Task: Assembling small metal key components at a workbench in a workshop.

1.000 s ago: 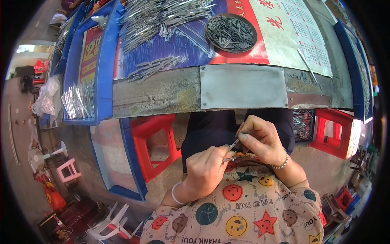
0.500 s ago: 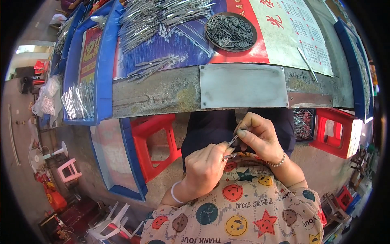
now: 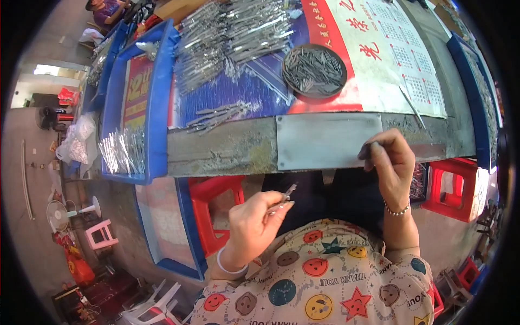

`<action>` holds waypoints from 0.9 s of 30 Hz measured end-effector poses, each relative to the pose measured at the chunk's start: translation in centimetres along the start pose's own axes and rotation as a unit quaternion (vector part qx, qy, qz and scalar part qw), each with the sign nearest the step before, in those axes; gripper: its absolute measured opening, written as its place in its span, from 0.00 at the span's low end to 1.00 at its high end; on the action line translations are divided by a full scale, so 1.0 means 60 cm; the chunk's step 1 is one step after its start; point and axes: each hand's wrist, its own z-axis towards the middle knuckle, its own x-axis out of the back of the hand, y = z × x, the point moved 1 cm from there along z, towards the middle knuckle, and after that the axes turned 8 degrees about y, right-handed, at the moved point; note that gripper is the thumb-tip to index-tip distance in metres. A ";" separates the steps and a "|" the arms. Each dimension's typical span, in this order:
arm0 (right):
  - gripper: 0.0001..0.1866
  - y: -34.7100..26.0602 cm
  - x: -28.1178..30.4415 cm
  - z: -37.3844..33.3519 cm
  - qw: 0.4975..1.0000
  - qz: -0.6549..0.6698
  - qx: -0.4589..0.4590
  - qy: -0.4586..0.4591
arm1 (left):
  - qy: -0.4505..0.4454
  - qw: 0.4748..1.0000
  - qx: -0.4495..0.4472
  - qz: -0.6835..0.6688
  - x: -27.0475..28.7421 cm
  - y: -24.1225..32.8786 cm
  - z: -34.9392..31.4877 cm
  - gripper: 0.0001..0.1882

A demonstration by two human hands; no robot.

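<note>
My left hand (image 3: 253,223) is closed around a slim silvery metal tool (image 3: 290,190), whose tip sticks out past my thumb and forefinger. It hovers over my lap, in front of the bench edge. My right hand (image 3: 394,165) is raised at the right end of the pale metal plate (image 3: 325,138) on the bench edge. Its thumb and fingers are pinched together and their tips look dark; whether a small piece is between them I cannot make out. Beyond the plate stands a round bowl (image 3: 314,70) of small dark metal pieces.
Piles of slim metal tools (image 3: 233,38) cover the bench's far left, with a smaller bunch (image 3: 219,115) nearer. One lone tool (image 3: 413,107) lies by the calendar sheet (image 3: 401,59). Blue trays (image 3: 157,108) flank both sides. Red stools (image 3: 214,208) stand below. A person (image 3: 108,12) sits far left.
My hands have come apart from where they met at the tool. The right moved up and right to the plate; the left moved slightly left, keeping the tool. The view has shifted.
</note>
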 end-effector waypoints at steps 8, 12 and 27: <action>0.02 0.051 0.021 0.039 0.994 -0.023 0.053 0.094 | 0.103 0.990 -0.006 0.093 0.056 -0.014 0.102 0.07; 0.02 0.056 0.026 0.038 0.994 -0.001 0.049 0.094 | 0.131 0.983 -0.027 0.123 0.076 -0.031 0.171 0.06; 0.01 0.059 0.030 0.043 0.994 -0.011 0.067 0.086 | 0.168 0.951 -0.131 0.225 0.119 -0.179 0.483 0.08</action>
